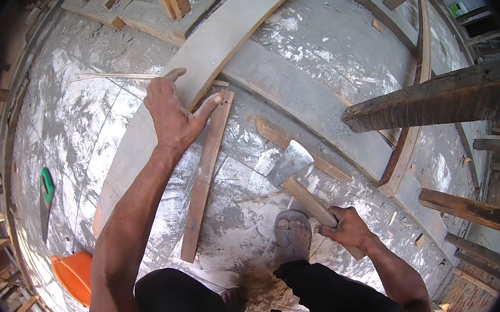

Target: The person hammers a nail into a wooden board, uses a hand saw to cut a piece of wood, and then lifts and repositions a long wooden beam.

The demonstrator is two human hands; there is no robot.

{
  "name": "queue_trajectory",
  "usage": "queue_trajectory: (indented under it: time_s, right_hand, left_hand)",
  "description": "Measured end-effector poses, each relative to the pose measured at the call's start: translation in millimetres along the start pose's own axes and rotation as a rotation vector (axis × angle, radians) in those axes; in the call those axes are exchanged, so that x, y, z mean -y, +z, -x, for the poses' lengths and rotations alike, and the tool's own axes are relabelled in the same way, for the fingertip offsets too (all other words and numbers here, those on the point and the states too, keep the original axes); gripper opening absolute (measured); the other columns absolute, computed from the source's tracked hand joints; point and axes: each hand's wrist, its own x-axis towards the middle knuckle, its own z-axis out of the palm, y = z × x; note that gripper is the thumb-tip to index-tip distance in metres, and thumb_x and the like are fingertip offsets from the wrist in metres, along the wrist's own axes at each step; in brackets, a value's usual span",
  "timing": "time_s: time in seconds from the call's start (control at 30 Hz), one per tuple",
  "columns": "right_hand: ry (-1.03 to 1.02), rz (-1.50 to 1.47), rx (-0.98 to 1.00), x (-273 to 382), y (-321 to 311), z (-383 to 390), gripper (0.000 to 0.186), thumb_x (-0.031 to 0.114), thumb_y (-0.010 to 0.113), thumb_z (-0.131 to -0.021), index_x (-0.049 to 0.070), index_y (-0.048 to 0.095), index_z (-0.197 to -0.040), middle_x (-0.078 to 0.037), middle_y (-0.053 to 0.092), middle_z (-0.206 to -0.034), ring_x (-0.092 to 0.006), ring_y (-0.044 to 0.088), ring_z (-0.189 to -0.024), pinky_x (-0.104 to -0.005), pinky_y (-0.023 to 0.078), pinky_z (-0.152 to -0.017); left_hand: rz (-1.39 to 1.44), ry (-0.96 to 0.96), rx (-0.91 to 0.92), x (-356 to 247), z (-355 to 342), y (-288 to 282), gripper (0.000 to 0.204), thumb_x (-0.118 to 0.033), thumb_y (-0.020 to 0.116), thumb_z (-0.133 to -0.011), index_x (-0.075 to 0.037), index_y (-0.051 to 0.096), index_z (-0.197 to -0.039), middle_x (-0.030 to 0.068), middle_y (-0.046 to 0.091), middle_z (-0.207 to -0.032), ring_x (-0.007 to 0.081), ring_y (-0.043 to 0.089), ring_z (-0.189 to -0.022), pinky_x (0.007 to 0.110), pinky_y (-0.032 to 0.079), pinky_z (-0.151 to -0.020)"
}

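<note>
Right grip (344, 229) is wrapped around a wooden-handled hatchet (310, 202); left grip (171, 112) is spread across curved pale board (221, 41) and narrow plank (207, 177).

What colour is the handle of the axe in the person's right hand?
The axe handle is light brown; the head view shows it best.

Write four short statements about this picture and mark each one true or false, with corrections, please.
1. The bare right hand grips a hatchet with a wooden handle and grey metal head. True.
2. A green-handled handsaw lies on the grey, white-stained floor, at the picture's left side. True.
3. The bare left hand holds the handsaw. False: its thumb is at the upper end of a long, narrow, brown wooden strip.
4. The orange curved object is at upper right. False: it is at lower left.
</note>
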Motion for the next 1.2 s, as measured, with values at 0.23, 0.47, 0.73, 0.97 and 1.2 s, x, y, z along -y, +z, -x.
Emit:
queue_trajectory:
  time_s: [0.23,0.47,0.73,0.97,1.2]
  right_hand:
    - [-0.381,0.029,-0.515,18,45,-23,0.061,0.028,0.087,-0.082,0.003,0.058,-0.129,-0.02,0.063,-0.119,-0.0393,0.066,-0.107,-0.046,0.057,-0.088]
    - [-0.62,-0.137,-0.604,115,22,-40,0.041,0.011,0.083,-0.082,0.003,0.066,-0.118,-0.015,0.062,-0.113,-0.034,0.065,-0.101,-0.0435,0.056,-0.085]
    - [-0.597,-0.017,-0.567,124,29,-49,0.025,0.008,0.077,-0.085,0.0,0.067,-0.107,-0.015,0.063,-0.104,-0.0341,0.066,-0.092,-0.0442,0.055,-0.079]
    - [-0.535,-0.268,-0.469,130,36,-54,0.017,0.006,0.066,-0.095,-0.002,0.059,-0.109,-0.019,0.062,-0.099,-0.0368,0.065,-0.085,-0.044,0.052,-0.076]
    - [-0.359,-0.528,-0.382,125,28,-58,0.014,0.012,0.059,-0.103,-0.002,0.057,-0.106,-0.018,0.063,-0.091,-0.0306,0.065,-0.08,-0.0399,0.05,-0.074]
  left_hand:
    - [1.885,-1.165,0.777,-91,97,-19,0.093,-0.085,0.03,-0.095,0.0,0.06,-0.119,0.0122,0.065,-0.106,0.0245,0.065,-0.103,0.039,0.051,-0.097]
    - [1.898,-1.185,0.715,-127,101,-40,0.119,-0.091,0.015,-0.09,0.01,0.049,-0.143,0.0244,0.062,-0.131,0.0274,0.063,-0.117,0.038,0.05,-0.104]
    - [1.892,-1.188,0.706,-116,111,-50,0.084,-0.065,0.028,-0.106,0.008,0.049,-0.14,0.0218,0.06,-0.134,0.0248,0.061,-0.122,0.037,0.05,-0.107]
    - [1.69,-1.468,0.493,-117,119,-36,0.035,-0.029,0.039,-0.114,0.002,0.053,-0.125,0.0093,0.062,-0.105,0.0215,0.066,-0.102,0.033,0.056,-0.091]
    - [1.417,-0.815,0.513,-133,131,-19,0.03,-0.03,0.056,-0.109,-0.005,0.062,-0.123,-0.0033,0.061,-0.087,0.0031,0.047,-0.074,0.02,0.039,-0.067]
